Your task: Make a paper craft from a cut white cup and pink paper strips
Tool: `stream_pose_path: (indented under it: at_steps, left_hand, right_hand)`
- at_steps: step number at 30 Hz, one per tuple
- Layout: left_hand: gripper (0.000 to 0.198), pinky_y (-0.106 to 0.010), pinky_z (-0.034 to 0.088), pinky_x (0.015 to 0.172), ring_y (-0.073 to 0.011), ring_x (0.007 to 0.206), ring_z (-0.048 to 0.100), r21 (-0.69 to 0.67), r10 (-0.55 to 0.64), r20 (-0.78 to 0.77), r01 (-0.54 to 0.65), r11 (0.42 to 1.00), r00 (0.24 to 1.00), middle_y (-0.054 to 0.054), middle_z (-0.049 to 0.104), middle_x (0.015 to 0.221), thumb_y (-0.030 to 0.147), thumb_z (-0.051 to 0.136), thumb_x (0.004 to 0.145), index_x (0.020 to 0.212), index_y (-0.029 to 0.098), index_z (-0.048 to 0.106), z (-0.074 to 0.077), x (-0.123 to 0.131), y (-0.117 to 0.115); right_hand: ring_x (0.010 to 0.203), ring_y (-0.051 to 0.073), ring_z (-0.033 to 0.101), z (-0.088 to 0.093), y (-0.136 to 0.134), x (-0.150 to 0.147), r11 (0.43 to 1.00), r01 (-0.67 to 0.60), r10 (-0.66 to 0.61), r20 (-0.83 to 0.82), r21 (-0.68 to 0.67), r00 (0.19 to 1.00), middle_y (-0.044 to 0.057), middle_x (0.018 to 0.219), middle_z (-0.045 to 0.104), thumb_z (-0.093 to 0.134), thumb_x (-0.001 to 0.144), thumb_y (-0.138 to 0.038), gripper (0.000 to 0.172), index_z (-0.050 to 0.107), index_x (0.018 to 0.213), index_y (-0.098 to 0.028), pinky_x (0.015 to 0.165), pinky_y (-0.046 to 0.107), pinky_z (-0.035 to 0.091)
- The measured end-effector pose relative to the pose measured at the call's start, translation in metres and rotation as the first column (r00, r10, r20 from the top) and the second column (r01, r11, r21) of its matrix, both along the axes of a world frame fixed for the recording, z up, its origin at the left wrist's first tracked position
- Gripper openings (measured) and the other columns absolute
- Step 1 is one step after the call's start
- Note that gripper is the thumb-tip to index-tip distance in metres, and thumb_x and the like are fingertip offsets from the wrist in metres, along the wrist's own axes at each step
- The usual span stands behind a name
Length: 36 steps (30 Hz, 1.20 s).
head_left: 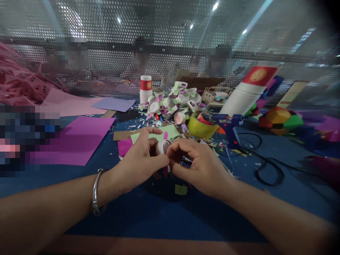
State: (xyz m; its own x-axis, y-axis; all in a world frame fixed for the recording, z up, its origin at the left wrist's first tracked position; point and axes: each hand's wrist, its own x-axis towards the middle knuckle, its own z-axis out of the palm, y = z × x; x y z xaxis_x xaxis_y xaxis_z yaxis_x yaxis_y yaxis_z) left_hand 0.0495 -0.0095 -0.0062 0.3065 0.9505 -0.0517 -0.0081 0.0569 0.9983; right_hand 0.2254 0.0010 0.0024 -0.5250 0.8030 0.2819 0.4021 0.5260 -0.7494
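Observation:
Between my two hands, above the blue table, is a small round white paper piece [161,146] with pink strips stuck to its top and bottom. My left hand [142,154] grips it from the left, thumb in front and fingers behind. From the right, my right hand [192,161] pinches at its edge with thumb and fingertips; what those fingertips hold is too hidden to name. Just behind the hands lie a light green paper sheet [172,131] and a magenta paper scrap [124,146]. A green scrap [181,190] lies in front of them.
A pile of similar white pieces [180,99] stands at the back, near stacked paper cups [146,88]. A blue glue gun [231,127] with a black cord [269,171] leans by a yellow tape roll [202,128]. Purple paper [77,141] lies left; more cups [244,90] lean right.

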Motion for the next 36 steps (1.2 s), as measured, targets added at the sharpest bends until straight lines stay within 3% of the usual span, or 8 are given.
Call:
stream_pose_path:
  at_steps: [13, 19, 24, 27, 30, 34, 36]
  left_hand:
    - [0.055, -0.028, 0.05, 0.056, -0.0159, 0.071, 0.057, -0.037, -0.1, 0.064, 0.103, 0.994, 0.993, 0.002, 0.056, 0.085, 0.004, 0.055, 0.073, 0.12, 0.026, 0.038, 0.006, -0.004, -0.001]
    - [0.051, -0.028, 0.05, 0.056, -0.0179, 0.073, 0.059, -0.064, -0.046, 0.15, 0.056, 0.996, 0.988, 0.0, 0.058, 0.085, 0.006, 0.057, 0.075, 0.12, 0.024, 0.04, 0.01, -0.004, -0.001]
    - [0.032, -0.035, 0.055, 0.063, -0.0201, 0.072, 0.063, -0.124, 0.052, 0.255, -0.02, 0.992, 0.966, -0.005, 0.063, 0.085, 0.015, 0.053, 0.085, 0.117, 0.018, 0.047, 0.012, -0.002, 0.0]
    - [0.032, -0.034, 0.055, 0.065, -0.0197, 0.074, 0.064, -0.149, 0.083, 0.234, -0.049, 0.988, 0.969, -0.006, 0.065, 0.087, 0.023, 0.061, 0.088, 0.117, 0.016, 0.048, 0.011, -0.002, 0.001]
    - [0.038, -0.031, 0.052, 0.061, -0.0206, 0.078, 0.064, -0.181, 0.033, 0.186, 0.001, 0.984, 0.982, -0.006, 0.065, 0.091, 0.03, 0.068, 0.087, 0.118, 0.017, 0.05, 0.007, -0.004, 0.003]
    - [0.025, -0.032, 0.05, 0.076, -0.0186, 0.089, 0.062, -0.096, -0.018, 0.146, 0.033, 0.995, 0.989, -0.007, 0.065, 0.101, 0.026, 0.069, 0.087, 0.106, 0.014, 0.058, 0.003, -0.006, 0.008]
    - [0.021, -0.033, 0.048, 0.085, -0.0182, 0.095, 0.06, -0.026, -0.018, 0.132, 0.022, 0.999, 0.991, -0.007, 0.064, 0.103, 0.023, 0.069, 0.088, 0.104, 0.014, 0.059, 0.002, -0.008, 0.01]
  right_hand:
    - [0.063, 0.01, 0.055, 0.0, -0.002, 0.002, 0.999, -0.034, 0.035, -0.009, 0.026, 0.999, -0.003, 0.071, 0.06, 0.061, 0.077, -0.006, 0.01, 0.06, 0.077, -0.016, 0.06, 0.023, 0.045]
    - [0.063, 0.01, 0.055, 0.001, -0.005, 0.003, 0.999, -0.031, 0.031, -0.024, 0.03, 0.999, -0.003, 0.072, 0.061, 0.061, 0.076, -0.005, 0.012, 0.061, 0.079, -0.017, 0.06, 0.023, 0.045]
    - [0.063, 0.011, 0.056, 0.0, -0.003, 0.004, 0.998, 0.007, -0.003, -0.061, 0.06, 0.998, -0.001, 0.074, 0.061, 0.059, 0.081, -0.009, 0.008, 0.064, 0.083, -0.015, 0.06, 0.024, 0.047]
    - [0.065, 0.01, 0.056, -0.003, 0.001, 0.005, 0.996, 0.004, 0.001, -0.052, 0.094, 0.999, -0.001, 0.075, 0.06, 0.058, 0.082, -0.008, 0.009, 0.063, 0.082, -0.015, 0.061, 0.024, 0.047]
    - [0.067, 0.011, 0.056, -0.006, 0.005, 0.005, 0.988, -0.009, 0.01, -0.006, 0.156, 1.0, 0.0, 0.076, 0.059, 0.059, 0.083, -0.008, 0.009, 0.063, 0.081, -0.016, 0.063, 0.024, 0.046]
    - [0.073, 0.011, 0.058, -0.006, 0.006, 0.008, 0.97, 0.011, -0.009, -0.009, 0.244, 1.0, 0.001, 0.081, 0.061, 0.06, 0.086, -0.01, 0.007, 0.065, 0.086, -0.016, 0.068, 0.024, 0.047]
    - [0.075, 0.011, 0.06, -0.005, 0.006, 0.011, 0.955, 0.098, -0.08, -0.076, 0.28, 0.994, 0.001, 0.085, 0.063, 0.062, 0.088, -0.014, 0.005, 0.065, 0.091, -0.017, 0.07, 0.024, 0.048]
